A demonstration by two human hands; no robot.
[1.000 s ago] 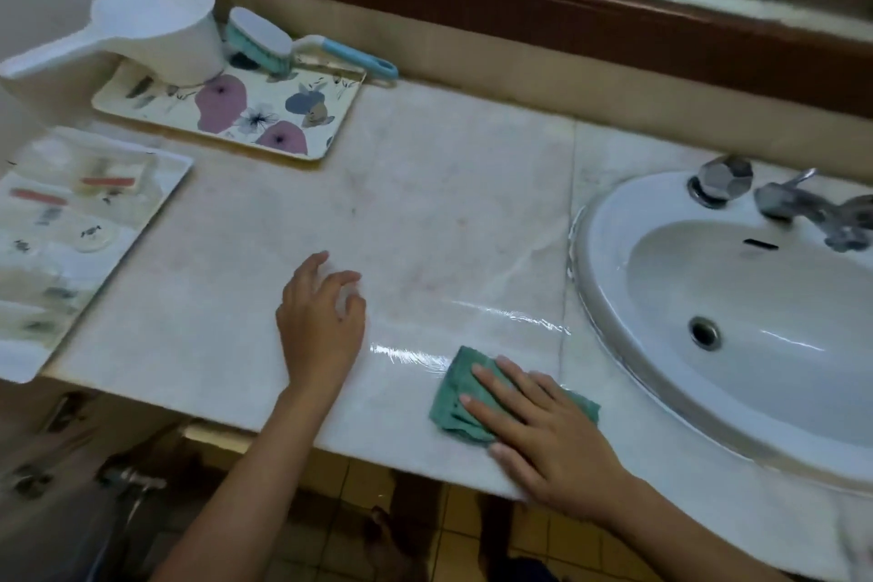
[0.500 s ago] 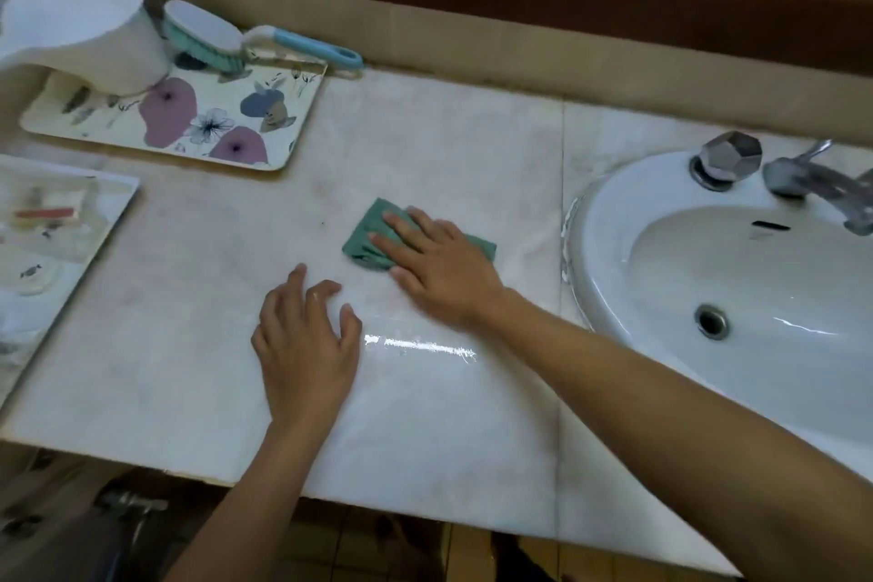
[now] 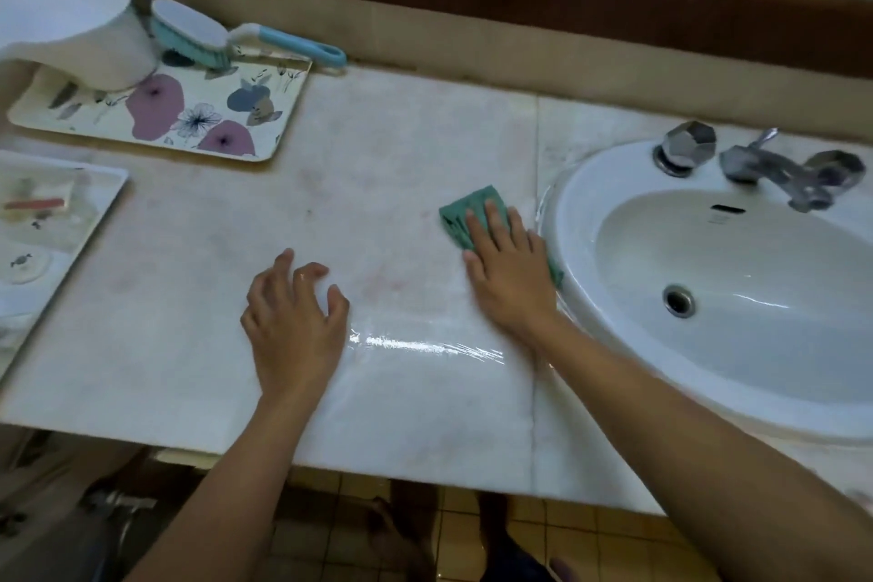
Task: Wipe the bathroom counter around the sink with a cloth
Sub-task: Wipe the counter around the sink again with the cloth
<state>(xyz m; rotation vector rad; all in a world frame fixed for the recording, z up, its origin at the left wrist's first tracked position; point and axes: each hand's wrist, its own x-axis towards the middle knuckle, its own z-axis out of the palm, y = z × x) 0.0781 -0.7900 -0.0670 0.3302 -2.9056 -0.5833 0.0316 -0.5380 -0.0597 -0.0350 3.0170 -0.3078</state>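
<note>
The right hand (image 3: 510, 269) lies flat on a green cloth (image 3: 465, 210), palm down. Its fingers are straight, close together and pointing toward the far wall, pressing the cloth onto the marble counter (image 3: 378, 147). The cloth sits on the right part of the counter, just beside the left rim of the white oval sink (image 3: 567, 213). Its far left corner shows beyond the fingertips and a small edge shows between the heel of the hand and the sink rim. The right forearm runs from the near right corner of the view diagonally up to that hand, crossing over the near edge of the sink. The left hand (image 3: 295, 321) is on the counter to the left of the cloth and nearer the front edge, well apart from it. It is palm down with fingers spread and bent at the knuckles, the tips touching the stone, and it holds nothing. The left forearm comes up from below the counter's near edge. A wet glossy streak (image 3: 425, 347) lies between the two wrists. At the far side of the sink stand a faceted chrome tap handle (image 3: 687, 147) and a chrome faucet (image 3: 779, 177). At the far left, a flower-patterned tray (image 3: 212, 118) carries a white plastic water dipper (image 3: 80, 28) and a scrub brush (image 3: 198, 31) with a blue handle. A clear tray (image 3: 56, 213) with small items lies at the left edge.
</note>
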